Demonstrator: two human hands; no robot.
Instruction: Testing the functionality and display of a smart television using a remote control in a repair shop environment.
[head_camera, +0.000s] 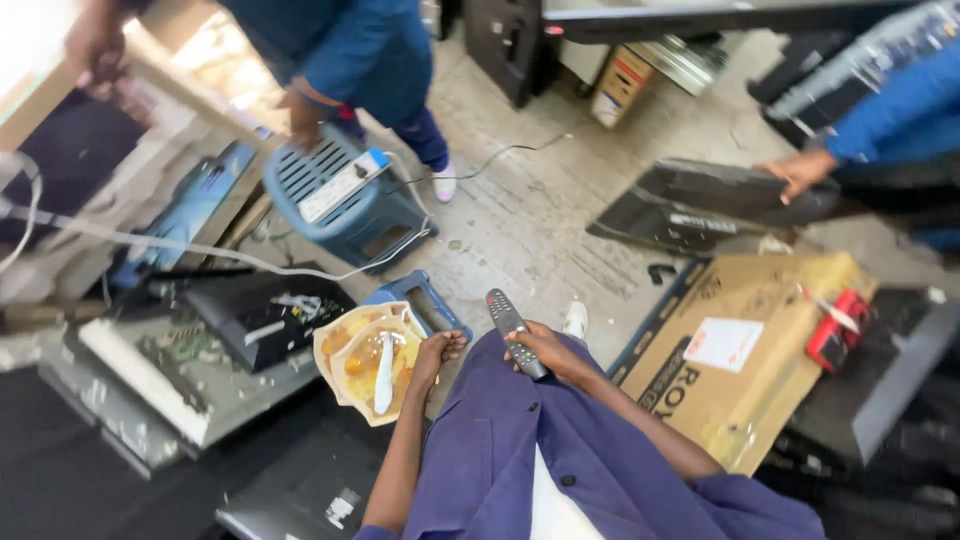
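Gripping the black remote control (515, 332) near its lower end, the right hand (545, 350) curls its fingers around it; its long axis points toward eleven o'clock. The left hand (437, 355), at nine o'clock, pinches a food tray (365, 365).

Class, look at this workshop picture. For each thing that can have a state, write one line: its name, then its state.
right hand: closed around the remote control
remote control: held, buttons facing up
left hand: gripping the food container's edge
food container: open, food and a white spoon inside
cardboard box: closed, lying flat on the floor
blue stool: upright, another person's hand on it
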